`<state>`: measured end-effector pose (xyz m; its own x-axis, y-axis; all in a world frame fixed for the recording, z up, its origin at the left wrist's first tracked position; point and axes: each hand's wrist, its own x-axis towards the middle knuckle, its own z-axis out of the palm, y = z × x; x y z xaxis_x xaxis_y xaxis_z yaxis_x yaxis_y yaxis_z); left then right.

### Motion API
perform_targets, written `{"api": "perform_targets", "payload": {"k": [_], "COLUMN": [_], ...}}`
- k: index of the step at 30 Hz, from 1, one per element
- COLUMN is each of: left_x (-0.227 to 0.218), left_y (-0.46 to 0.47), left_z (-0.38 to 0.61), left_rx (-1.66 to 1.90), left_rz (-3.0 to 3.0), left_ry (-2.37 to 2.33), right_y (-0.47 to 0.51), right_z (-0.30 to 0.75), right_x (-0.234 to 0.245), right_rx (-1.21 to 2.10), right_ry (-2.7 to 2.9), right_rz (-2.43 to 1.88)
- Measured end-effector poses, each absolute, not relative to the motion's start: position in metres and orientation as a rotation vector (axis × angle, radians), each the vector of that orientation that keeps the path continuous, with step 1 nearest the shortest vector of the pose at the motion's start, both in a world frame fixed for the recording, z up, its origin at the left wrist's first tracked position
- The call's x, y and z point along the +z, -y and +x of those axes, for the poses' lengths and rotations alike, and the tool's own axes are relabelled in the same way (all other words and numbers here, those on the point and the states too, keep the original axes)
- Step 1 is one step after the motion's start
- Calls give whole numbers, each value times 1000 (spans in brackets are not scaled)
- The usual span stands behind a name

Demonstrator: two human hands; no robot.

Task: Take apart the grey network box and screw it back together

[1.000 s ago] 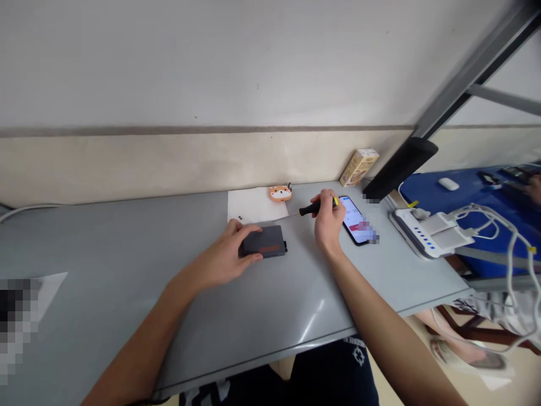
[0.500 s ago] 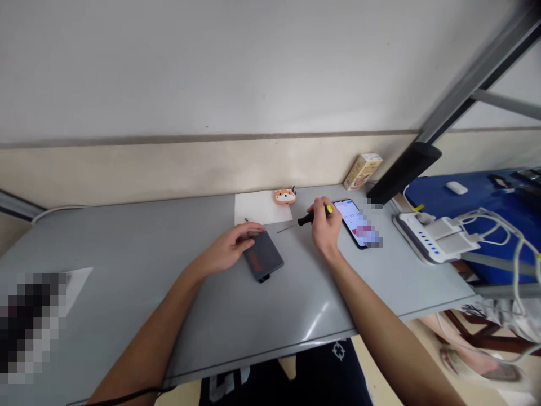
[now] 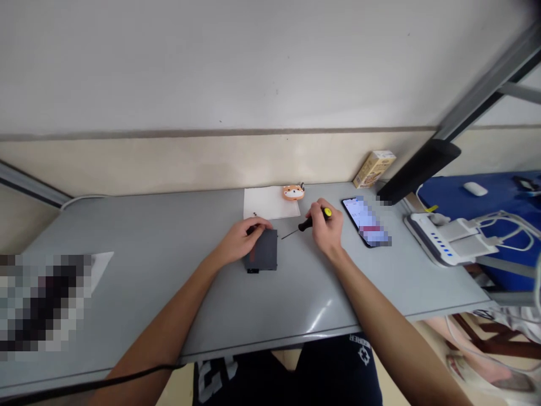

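Note:
A flat dark grey box-shaped device with a reddish mark lies on the desk in front of me. My left hand grips its upper left edge, thumb and fingers closed on it. In my right hand is a screwdriver with a black and yellow handle. Its thin shaft points down and left, the tip a little right of the device and apart from it. Behind the device lies a white paper sheet, with tiny dark bits near its front edge, too small to name.
An orange dog-faced case sits on the paper's right end. Right of my right hand lie a lit phone and a white power strip with cables. A small carton and a black cylinder stand by the wall.
The device has turned, so its sides now run nearly straight toward me. My left hand has shifted from resting on it to gripping its edge. The view has swung slightly left.

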<state>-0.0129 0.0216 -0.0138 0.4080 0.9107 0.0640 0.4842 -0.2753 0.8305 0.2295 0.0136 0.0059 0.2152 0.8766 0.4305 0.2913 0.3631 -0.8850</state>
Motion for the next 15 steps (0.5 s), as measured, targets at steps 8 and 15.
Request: {"api": "perform_targets", "payload": {"k": [8,15], "left_x": [-12,-13], "left_y": [-18,-18], "left_z": [-7,-8], "left_rx": [712,711], "left_rz": [1960,1966], "left_ry": [-1206,-1215], "right_y": [-13,-11], "right_z": [226,232], "right_x": [4,13], "right_rx": [581,661], "right_ry": [1462,1389], "right_rz": [-1143,-1104]}}
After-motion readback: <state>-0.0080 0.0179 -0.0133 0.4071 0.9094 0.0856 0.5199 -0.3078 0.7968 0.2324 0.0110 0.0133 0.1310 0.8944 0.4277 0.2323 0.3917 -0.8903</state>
